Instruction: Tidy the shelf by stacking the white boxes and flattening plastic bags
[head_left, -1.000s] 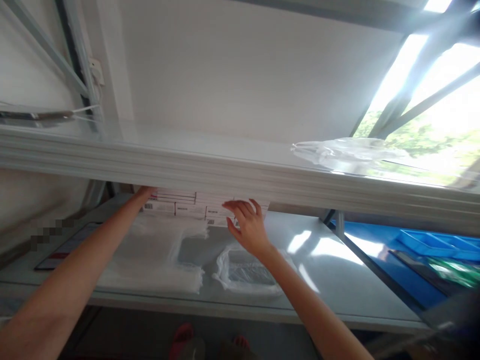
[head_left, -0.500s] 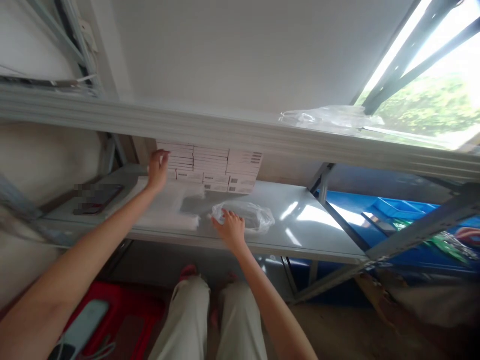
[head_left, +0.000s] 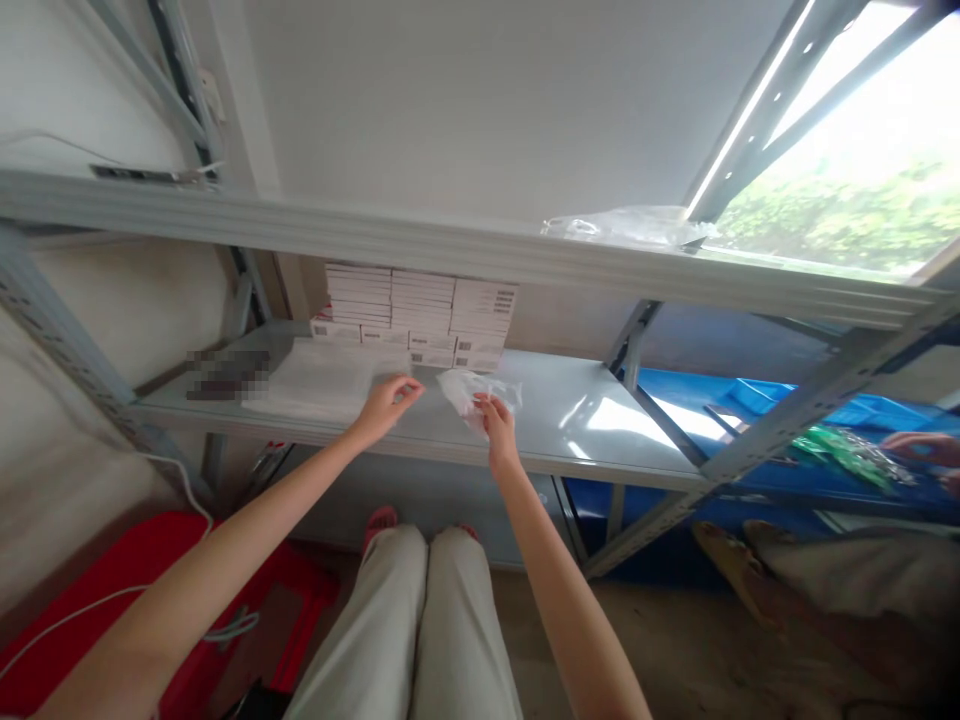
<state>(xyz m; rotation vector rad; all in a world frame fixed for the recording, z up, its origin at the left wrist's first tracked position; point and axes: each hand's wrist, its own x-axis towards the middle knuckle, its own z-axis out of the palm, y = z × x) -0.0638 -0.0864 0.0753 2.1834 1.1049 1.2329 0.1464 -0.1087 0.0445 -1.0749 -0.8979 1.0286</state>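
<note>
My right hand is up at the front edge of the grey metal shelf, fingers pinched on a crumpled clear plastic bag that is lifted a little off the shelf, roughly midway along its front edge; what is inside the bag I cannot tell. My left hand hovers just beside it toward the left end of the shelf, fingers loosely spread and holding nothing, its fingertips pointing at the bag but not touching it. Under and behind my left hand lies a flat stack of clear bags, reaching back toward the shelf's left rear corner. Against the rear edge, behind both hands, stands a block of white boxes with barcode labels, piled in three columns almost up to the shelf above. At the far left end of the shelf lies a dark flat item, partly blurred out, so I cannot tell what it is. On the upper shelf, toward its right end, rests another clear plastic bag. Past the right end of the shelf are blue trays, and at the frame's right margin another person's hand is near them. On the floor at lower left lies a red bin crossed by a white cable.
</note>
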